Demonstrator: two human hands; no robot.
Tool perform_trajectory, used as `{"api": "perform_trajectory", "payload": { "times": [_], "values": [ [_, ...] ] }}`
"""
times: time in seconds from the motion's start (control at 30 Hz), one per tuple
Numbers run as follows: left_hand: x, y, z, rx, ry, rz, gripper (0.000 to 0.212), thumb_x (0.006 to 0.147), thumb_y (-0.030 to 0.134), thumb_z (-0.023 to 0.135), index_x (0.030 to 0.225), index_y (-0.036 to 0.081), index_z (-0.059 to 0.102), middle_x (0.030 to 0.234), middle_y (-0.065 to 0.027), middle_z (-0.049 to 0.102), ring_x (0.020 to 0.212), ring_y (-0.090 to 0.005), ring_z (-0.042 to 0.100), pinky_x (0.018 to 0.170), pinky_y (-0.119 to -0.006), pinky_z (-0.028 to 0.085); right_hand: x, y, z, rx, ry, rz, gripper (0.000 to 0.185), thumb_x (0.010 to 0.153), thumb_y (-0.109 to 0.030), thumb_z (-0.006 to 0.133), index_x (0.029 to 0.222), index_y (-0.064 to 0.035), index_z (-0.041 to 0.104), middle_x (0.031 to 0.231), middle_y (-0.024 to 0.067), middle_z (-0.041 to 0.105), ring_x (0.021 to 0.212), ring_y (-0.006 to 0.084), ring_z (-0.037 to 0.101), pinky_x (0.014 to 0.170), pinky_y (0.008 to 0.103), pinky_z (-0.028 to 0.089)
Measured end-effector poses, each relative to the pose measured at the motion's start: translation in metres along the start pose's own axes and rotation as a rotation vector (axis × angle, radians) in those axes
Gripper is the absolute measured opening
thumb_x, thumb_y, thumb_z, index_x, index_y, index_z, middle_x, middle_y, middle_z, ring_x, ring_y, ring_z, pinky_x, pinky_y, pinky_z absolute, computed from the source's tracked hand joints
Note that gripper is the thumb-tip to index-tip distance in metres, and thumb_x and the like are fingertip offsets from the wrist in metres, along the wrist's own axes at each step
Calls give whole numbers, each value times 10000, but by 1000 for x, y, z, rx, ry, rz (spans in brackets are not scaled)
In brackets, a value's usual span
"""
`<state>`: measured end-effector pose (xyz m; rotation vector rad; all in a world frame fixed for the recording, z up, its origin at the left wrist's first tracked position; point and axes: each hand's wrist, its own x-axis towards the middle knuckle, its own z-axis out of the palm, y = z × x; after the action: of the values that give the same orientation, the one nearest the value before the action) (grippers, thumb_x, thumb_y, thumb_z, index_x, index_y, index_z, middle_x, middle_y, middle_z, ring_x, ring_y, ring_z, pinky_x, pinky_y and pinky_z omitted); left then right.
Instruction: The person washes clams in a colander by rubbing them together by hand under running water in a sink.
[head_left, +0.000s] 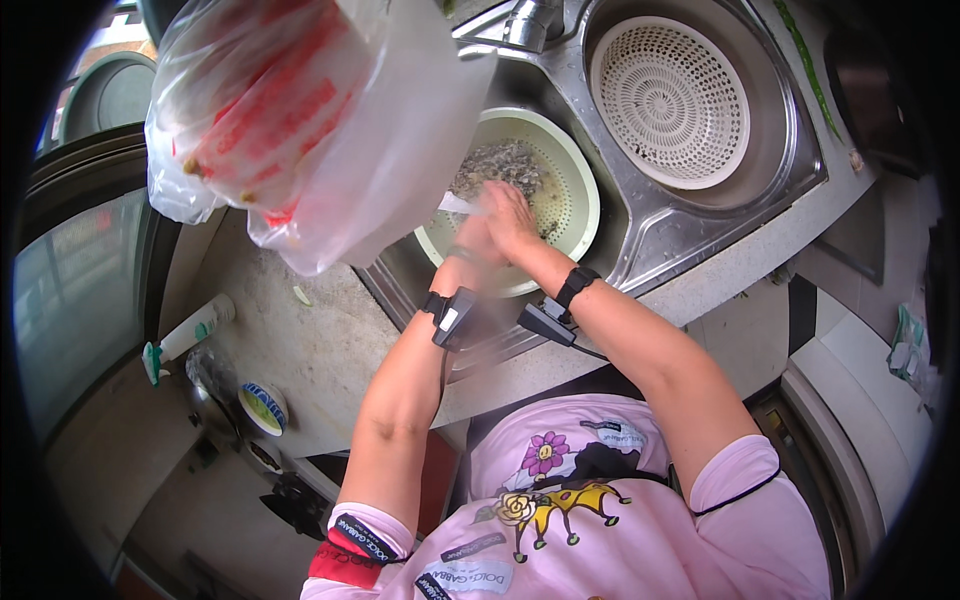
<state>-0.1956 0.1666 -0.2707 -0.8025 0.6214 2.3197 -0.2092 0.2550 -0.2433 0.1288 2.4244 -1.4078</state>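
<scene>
Both my hands are together over a pale green perforated basin (574, 161) in the left sink bowl. A heap of small greyish-brown pieces (510, 161), too fine to identify, lies in it, with cloudy liquid around them. My right hand (511, 217) rests over or against my left hand (475, 236), its fingers over the heap. My left hand is blurred, and its fingers are mostly hidden. A narrow whitish piece (456, 203) shows beside the hands; I cannot tell whether either holds it. Black straps with small devices circle both wrists.
A translucent plastic bag with red print (300, 127) hangs close to the view and covers the upper left. In the right sink bowl sits a white colander (664, 105), below the faucet's (529, 26) right side. A spray bottle (196, 330) and a patterned bowl (264, 409) stand left.
</scene>
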Motion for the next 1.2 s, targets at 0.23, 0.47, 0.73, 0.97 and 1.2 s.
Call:
{"api": "perform_trajectory", "payload": {
  "times": [0.23,0.47,0.73,0.97,1.2],
  "values": [
    [-36,17,16,-236,-190,-15,257,898,271,438,989,60,551,1053,-104,571,984,-256,528,917,-426,393,-21,-24,15,-59,-175,-47,425,886,-317,372,1206,-52,461,1272,195,424,1214,327,350,1011,417,283],
    [-38,18,42,-248,72,-72,304,912,280,353,1031,59,523,1039,-108,559,960,-245,528,881,-377,405,-2,-1,6,-66,-139,-54,466,877,-362,347,1250,-95,433,1329,153,376,1257,312,294,1033,423,246],
    [-39,13,40,-336,-32,-11,343,929,271,303,1102,67,518,1160,-117,532,1077,-296,484,963,-459,349,9,15,4,-442,-215,-345,450,878,-336,387,1259,-98,422,1319,124,389,1253,338,298,1024,459,246],
    [-33,21,28,-262,-86,-21,374,933,371,315,1039,92,540,1095,-128,554,1038,-317,499,939,-475,365,-1,8,10,-196,-110,-291,380,816,-201,517,1178,-91,479,1258,131,428,1212,327,347,986,414,309],
    [4,54,31,761,470,272,523,927,441,281,1259,64,427,1244,-110,465,1140,-220,444,975,-329,330,71,12,-32,-312,-45,-278,353,833,-207,471,1166,-95,507,1267,108,445,1219,290,349,981,426,292]
  ]
}}
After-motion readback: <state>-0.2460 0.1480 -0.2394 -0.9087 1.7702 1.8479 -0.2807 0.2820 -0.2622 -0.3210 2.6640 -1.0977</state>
